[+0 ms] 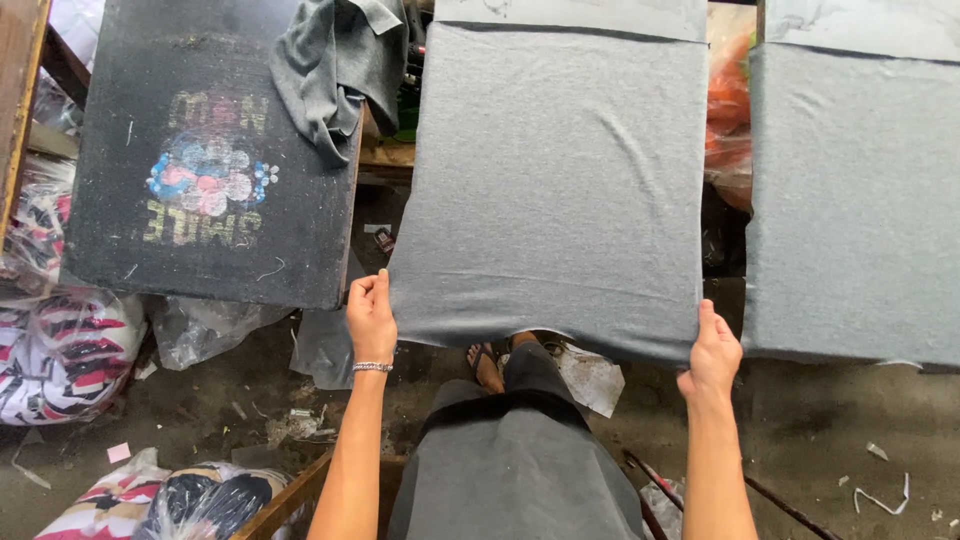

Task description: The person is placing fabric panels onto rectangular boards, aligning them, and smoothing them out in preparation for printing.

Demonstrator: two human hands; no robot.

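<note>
Your left hand (pixel 371 318) pinches near left corner of grey shirt (pixel 550 180). Your right hand (pixel 712 352) pinches near right corner. Shirt lies flat over board, hem hanging off near edge. Second grey shirt (pixel 850 200) just beside, right. Dark board (pixel 200 150) left, crumpled grey cloth (pixel 335 65) on far corner.

A stretched fabric panel (pixel 555 180) lies in the middle, directly ahead of the person. The left hand (pixel 371 315) grips its near left corner and the right hand (pixel 712 352) its near right corner. A printing board (pixel 205 160) lies to the left, with a crumpled cloth (pixel 335 65) on its far right corner. Another fabric panel (pixel 855 200) lies to the right. Bagged bundles (pixel 60 350) sit on the floor at far left, below the board.
</note>
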